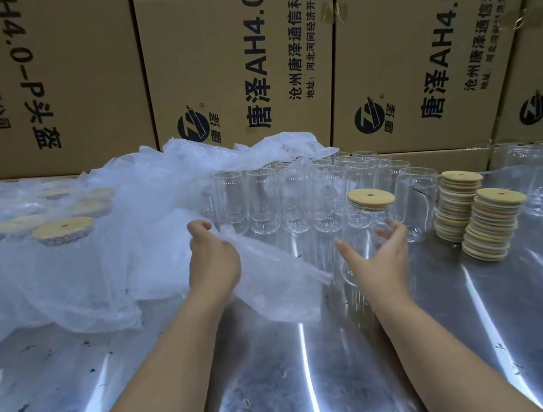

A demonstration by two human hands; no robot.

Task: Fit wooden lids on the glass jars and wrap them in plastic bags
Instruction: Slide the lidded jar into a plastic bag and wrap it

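**Lidded Jar and Bag at the Packing Table**

The glass jar (362, 223) was clear, round-shouldered and upright. It was capped with a pale round wooden lid (371, 197) bearing a small centre hole. It stood on the table just ahead of the right hand (378, 257), whose fingers were spread apart and cupped about the jar's body; contact could not be confirmed. The left hand (213, 262) pinched a translucent plastic bag (272, 275) with curled fingers, just left of the jar.

The surface was a scuffed, reflective steel table (285, 376). It carried rows of uncapped jars (262, 200), two lid stacks (486, 226) and bagged jars (62, 230) at far left.

Brown cartons (243, 54) formed the rear wall, printed "唐泽 AH4.0-P" with a round black logo.
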